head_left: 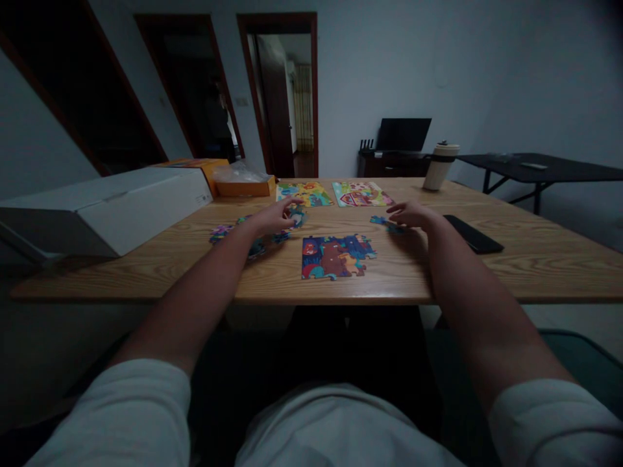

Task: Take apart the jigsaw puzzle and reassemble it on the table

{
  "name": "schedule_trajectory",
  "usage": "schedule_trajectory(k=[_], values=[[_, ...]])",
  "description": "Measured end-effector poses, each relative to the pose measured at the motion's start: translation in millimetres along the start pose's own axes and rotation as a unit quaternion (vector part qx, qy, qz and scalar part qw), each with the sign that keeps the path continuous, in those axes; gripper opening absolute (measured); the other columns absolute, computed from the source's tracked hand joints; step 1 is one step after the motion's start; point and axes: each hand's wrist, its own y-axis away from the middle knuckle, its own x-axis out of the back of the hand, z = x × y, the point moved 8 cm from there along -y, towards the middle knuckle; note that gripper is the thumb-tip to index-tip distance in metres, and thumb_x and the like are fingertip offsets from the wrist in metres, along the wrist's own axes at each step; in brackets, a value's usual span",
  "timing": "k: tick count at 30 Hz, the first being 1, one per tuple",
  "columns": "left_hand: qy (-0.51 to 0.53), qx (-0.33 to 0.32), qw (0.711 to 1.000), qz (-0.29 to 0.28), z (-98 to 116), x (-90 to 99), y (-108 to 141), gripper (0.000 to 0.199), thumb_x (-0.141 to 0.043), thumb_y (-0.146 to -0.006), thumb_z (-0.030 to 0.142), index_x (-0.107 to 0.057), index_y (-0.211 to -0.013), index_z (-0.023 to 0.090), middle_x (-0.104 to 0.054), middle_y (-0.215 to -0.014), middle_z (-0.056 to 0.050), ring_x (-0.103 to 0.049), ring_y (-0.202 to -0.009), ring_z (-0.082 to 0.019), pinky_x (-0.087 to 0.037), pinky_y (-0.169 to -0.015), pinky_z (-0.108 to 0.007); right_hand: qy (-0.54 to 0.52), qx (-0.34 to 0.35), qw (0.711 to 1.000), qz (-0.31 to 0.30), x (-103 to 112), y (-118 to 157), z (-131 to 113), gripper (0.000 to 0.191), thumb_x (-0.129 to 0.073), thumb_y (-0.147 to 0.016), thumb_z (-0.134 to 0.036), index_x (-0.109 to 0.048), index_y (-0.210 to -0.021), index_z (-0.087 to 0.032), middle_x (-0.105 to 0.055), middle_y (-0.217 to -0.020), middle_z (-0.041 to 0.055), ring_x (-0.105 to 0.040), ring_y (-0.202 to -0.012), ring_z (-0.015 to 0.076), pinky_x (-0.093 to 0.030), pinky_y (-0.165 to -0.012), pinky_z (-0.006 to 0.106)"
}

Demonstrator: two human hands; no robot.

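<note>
A partly joined jigsaw puzzle lies near the table's front edge, showing a brown animal against dark blue. My left hand is beyond its left side, fingers apart and curved, at some loose bluish puzzle pieces. Whether its fingertips touch them is hard to see. More loose pieces lie left of and partly under my left forearm. To the right, my right hand hovers low with its fingers stretched leftward, close over a few blue puzzle pieces. Its fingers partly cover one of them.
Two colourful puzzle pictures, a yellow-green one and a pink one, lie farther back. On the left stand a white box and an orange box with clear plastic. A black phone-like slab and a cream tumbler are right.
</note>
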Motion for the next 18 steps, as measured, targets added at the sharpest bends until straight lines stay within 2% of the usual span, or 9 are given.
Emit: schedule_trajectory(k=[3,6,9,12,15,18], values=[[-0.012,0.029,0.999,0.019,-17.3,2.5,3.1,0.074,-0.062,-0.077,0.026,-0.043,-0.149,0.023,-0.066,-0.1,-0.006,-0.063,-0.079,-0.018,-0.048,-0.067,-0.028,-0.002,-0.021,0.999,0.037,9.5,-1.4,6.1,0.046,-0.068,-0.08,-0.014,-0.069,-0.125,-0.014,-0.07,-0.081,0.0059,-0.06,-0.065,0.0147,-0.044,-0.057,0.024],[-0.01,0.044,0.999,0.021,-31.6,5.4,3.8,0.067,-0.064,-0.078,0.027,-0.05,-0.143,0.023,-0.066,-0.103,-0.007,-0.064,-0.082,-0.019,-0.049,-0.069,-0.028,0.0,-0.031,0.997,0.07,14.7,-1.0,6.7,0.04,-0.066,-0.08,-0.013,-0.071,-0.12,-0.013,-0.072,-0.083,0.0074,-0.06,-0.066,0.0149,-0.044,-0.057,0.023],[0.006,0.052,0.999,0.007,-36.6,0.3,2.9,0.057,-0.064,-0.08,0.029,-0.057,-0.136,0.022,-0.069,-0.104,-0.008,-0.065,-0.08,-0.018,-0.05,-0.068,-0.028,0.017,-0.044,0.997,0.066,12.8,2.9,4.7,0.041,-0.065,-0.08,-0.015,-0.071,-0.12,-0.013,-0.072,-0.086,0.008,-0.06,-0.063,0.0148,-0.044,-0.056,0.024],[-0.005,0.072,0.997,0.016,-34.8,-0.9,-0.2,0.062,-0.065,-0.081,0.029,-0.052,-0.141,0.022,-0.07,-0.112,-0.009,-0.067,-0.085,-0.019,-0.051,-0.072,-0.028,0.033,-0.053,0.997,0.051,8.1,6.1,3.6,0.038,-0.064,-0.083,-0.017,-0.07,-0.12,-0.013,-0.071,-0.083,0.0076,-0.057,-0.058,0.0136,-0.042,-0.052,0.024],[-0.083,0.096,0.991,0.05,-35.7,21.8,-6.0,0.071,-0.07,-0.077,0.028,-0.05,-0.144,0.022,-0.065,-0.129,-0.011,-0.067,-0.102,-0.023,-0.052,-0.083,-0.029,0.03,-0.047,0.998,0.041,4.5,4.7,4.7,0.028,-0.062,-0.087,-0.02,-0.072,-0.113,-0.014,-0.07,-0.08,0.0062,-0.056,-0.056,0.0124,-0.042,-0.051,0.023],[-0.134,0.142,0.98,0.03,-55.9,58.9,-5.2,0.066,-0.07,-0.078,0.032,-0.055,-0.141,0.021,-0.064,-0.133,-0.011,-0.065,-0.111,-0.025,-0.05,-0.091,-0.03,0.03,-0.05,0.998,0.026,1.7,0.8,8.7,0.025,-0.062,-0.088,-0.023,-0.072,-0.11,-0.015,-0.069,-0.079,0.0058,-0.057,-0.056,0.0128,-0.043,-0.052,0.023]])
